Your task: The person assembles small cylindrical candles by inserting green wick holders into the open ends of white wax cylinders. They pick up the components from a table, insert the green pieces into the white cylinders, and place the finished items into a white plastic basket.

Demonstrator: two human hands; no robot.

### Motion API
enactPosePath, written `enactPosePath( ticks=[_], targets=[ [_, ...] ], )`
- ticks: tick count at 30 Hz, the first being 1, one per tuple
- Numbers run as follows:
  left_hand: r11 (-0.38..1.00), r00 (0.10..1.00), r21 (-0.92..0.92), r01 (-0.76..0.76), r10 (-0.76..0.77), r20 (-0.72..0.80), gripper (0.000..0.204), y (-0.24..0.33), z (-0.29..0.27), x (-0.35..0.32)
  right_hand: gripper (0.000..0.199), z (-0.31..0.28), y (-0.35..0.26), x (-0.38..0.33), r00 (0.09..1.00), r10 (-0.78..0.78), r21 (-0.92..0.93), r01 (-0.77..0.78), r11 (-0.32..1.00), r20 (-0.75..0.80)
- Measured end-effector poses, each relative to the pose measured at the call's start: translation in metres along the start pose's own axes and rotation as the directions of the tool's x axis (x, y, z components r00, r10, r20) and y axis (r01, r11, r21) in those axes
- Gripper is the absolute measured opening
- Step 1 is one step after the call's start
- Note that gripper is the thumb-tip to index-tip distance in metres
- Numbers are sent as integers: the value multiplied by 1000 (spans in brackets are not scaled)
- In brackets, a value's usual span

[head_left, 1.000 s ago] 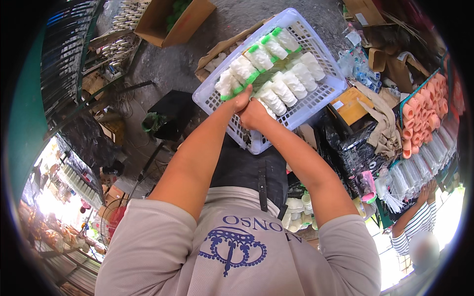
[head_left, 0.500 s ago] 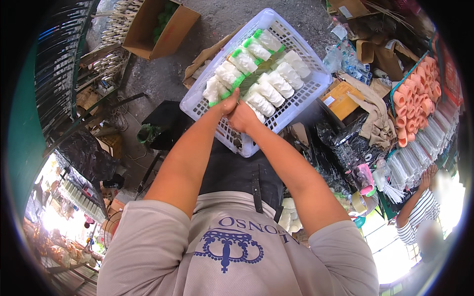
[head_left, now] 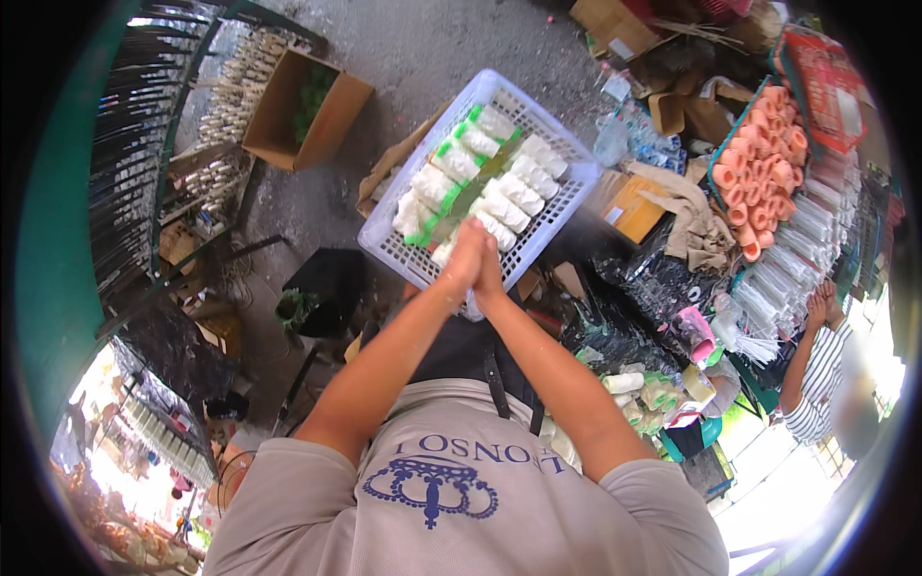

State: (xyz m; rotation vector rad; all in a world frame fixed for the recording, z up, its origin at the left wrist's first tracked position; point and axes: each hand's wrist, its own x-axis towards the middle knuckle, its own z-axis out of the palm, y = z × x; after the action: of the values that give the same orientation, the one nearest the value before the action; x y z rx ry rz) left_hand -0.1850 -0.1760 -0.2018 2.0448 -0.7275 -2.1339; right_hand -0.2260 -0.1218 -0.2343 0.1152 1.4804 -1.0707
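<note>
My left hand and my right hand are pressed together, palm to palm, over the near end of a pale lilac plastic crate. Their fingers lie close against each other, and whatever may be between the palms is hidden. Two slanting rows of white, wrapped-looking rolls fill much of the crate. Green edging shows along the left row. Between the rows runs a dull green strip. Just beyond my fingertips lie the nearest white rolls.
An open cardboard box with green stuff inside stands at upper left, beside racks of pale sticks. To the right are a brown cloth, a tray of orange tubular pieces and clear plastic sleeves. Another person's striped sleeve shows at lower right.
Both hands have gone from a clasped grip to a straighter palm-to-palm press. With the view shifted, crate and surroundings on the right sit further left in the picture.
</note>
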Motion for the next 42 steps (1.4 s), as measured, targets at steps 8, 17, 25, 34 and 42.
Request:
enactPosePath(
  ticks=[8, 17, 25, 34, 42],
  targets=[
    [944, 940, -157, -289, 311, 143, 69, 22, -36, 61, 65, 57, -89, -76, 906, -254, 180, 202, 963, 339],
    [508, 441, 92, -856, 628, 641, 65, 34, 11, -162, 75, -35, -77, -51, 974, -192, 424, 124, 897, 122],
    [637, 651, 342, -691, 344, 676, 42, 38, 3, -101, 75, -30, -87, -245, 935, -303, 302, 239, 923, 187],
    [988, 506, 7, -151, 71, 859, 51, -46, 76, -230, 53, -119, -28, -254, 441, -848, -691, 515, 508, -295],
    [764, 530, 555, -328, -338, 778, 46, -46, 18, -195, 49, -178, 67, -370, 664, -655, -735, 229, 638, -361]
  ],
)
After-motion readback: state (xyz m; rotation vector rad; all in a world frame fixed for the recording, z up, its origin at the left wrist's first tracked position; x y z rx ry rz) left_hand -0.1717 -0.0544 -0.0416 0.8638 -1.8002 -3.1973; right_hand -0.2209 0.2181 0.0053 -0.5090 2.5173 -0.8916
